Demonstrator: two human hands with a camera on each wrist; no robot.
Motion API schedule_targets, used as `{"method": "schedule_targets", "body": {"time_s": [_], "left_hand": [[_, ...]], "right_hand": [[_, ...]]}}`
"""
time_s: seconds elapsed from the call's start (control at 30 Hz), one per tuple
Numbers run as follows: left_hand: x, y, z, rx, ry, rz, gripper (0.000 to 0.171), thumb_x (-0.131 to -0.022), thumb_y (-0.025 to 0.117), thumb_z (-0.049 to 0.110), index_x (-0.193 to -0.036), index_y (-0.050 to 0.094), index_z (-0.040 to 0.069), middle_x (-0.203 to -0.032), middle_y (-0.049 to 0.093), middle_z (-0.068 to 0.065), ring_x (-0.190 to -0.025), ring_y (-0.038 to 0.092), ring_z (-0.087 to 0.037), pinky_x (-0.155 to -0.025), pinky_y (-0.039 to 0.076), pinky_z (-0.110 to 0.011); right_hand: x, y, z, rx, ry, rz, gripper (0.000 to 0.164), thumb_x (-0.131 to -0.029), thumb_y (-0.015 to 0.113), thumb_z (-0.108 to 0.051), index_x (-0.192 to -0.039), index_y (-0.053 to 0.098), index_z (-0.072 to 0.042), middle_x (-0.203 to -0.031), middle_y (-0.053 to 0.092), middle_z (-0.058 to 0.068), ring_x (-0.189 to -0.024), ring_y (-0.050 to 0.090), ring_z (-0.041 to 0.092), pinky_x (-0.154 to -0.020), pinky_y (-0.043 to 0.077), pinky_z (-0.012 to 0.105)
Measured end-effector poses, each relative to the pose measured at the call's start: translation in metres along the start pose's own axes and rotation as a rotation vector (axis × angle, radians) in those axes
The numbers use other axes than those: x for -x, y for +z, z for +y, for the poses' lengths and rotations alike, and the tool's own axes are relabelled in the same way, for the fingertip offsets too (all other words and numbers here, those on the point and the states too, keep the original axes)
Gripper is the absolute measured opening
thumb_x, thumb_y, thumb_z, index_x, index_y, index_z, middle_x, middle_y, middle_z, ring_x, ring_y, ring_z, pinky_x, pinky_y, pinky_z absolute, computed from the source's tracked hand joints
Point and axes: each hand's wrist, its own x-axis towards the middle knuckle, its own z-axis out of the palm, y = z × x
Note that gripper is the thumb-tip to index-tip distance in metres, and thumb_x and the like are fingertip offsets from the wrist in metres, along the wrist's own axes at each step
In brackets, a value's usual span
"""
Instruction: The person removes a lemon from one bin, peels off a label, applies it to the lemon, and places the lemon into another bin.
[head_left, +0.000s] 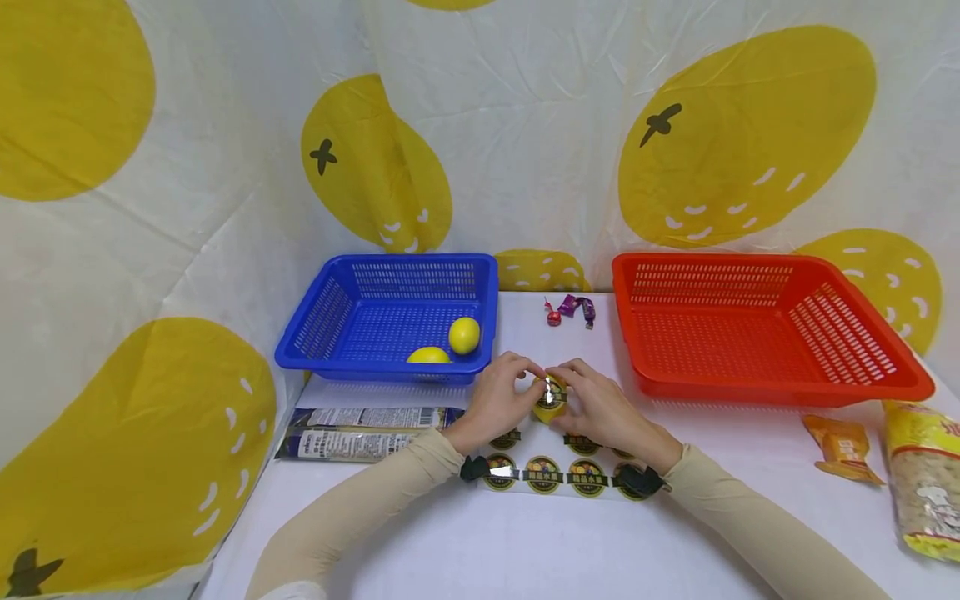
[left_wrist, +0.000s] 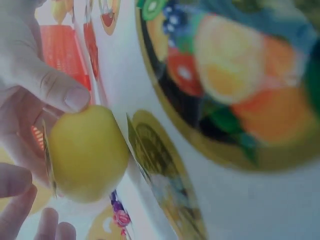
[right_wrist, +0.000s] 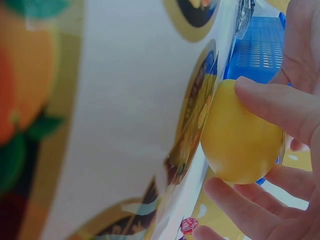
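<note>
A yellow lemon (head_left: pixel 541 415) with a round black-and-gold sticker (head_left: pixel 553 394) on its upper face is between the two hands, over a sheet of matching stickers (head_left: pixel 543 475). My right hand (head_left: pixel 603 408) grips the lemon from the right; in the right wrist view its thumb lies along one side of the lemon (right_wrist: pixel 242 140), fingertips at the other. From the left, my left hand (head_left: pixel 497 402) reaches in, with thumb and forefinger tips at the sticker's edge. The left wrist view shows its fingertips (left_wrist: pixel 17 181) beside the sticker, which stands edge-on against the lemon (left_wrist: pixel 90 155).
Two lemons sit in a blue basket (head_left: pixel 315 364) at back left. A red basket (head_left: pixel 750 390) stands at back right. Wrapped candies (head_left: pixel 577 308) lie between them. Long packets (head_left: pixel 360 442) lie left; an orange packet (head_left: pixel 843 448) and a larger bag (head_left: pixel 926 483) lie right.
</note>
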Motion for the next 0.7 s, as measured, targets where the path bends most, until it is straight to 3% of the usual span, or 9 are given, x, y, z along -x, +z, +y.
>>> {"method": "schedule_targets", "body": {"time_s": [0.33, 0.53, 0.7], "left_hand": [[0.0107, 0.0011, -0.0074, 0.058, 0.043, -0.071, 0.026, -0.095, 0.072, 0.024, -0.121, 0.073, 0.018, -0.126, 0.073, -0.002, -0.117, 0.068, -0.017, -0.089, 0.058, -0.025], [0.0103, 0.0035, -0.0088, 0.038, 0.052, -0.062, 0.028, -0.094, 0.075, 0.025, -0.121, 0.074, 0.018, -0.125, 0.074, -0.002, -0.117, 0.068, -0.017, -0.092, 0.058, -0.032], [0.0098, 0.0055, -0.0075, 0.038, 0.061, -0.044, 0.028, -0.093, 0.075, 0.024, -0.120, 0.074, 0.016, -0.122, 0.075, -0.004, -0.113, 0.069, -0.020, -0.091, 0.058, -0.032]], "right_hand": [[-0.0002, -0.0014, -0.0020, -0.017, 0.009, -0.011, 0.074, -0.074, 0.092, -0.018, -0.140, 0.060, -0.006, -0.130, 0.062, 0.010, -0.116, 0.064, 0.028, -0.098, 0.057, 0.053], [0.0002, -0.0016, -0.0018, -0.010, 0.005, -0.019, 0.074, -0.075, 0.092, -0.018, -0.140, 0.059, -0.005, -0.131, 0.063, 0.010, -0.116, 0.064, 0.028, -0.097, 0.056, 0.053], [0.0031, -0.0047, -0.0004, -0.014, -0.010, -0.007, 0.076, -0.077, 0.091, -0.022, -0.142, 0.057, -0.003, -0.134, 0.065, 0.012, -0.118, 0.065, 0.032, -0.100, 0.054, 0.056]]}}
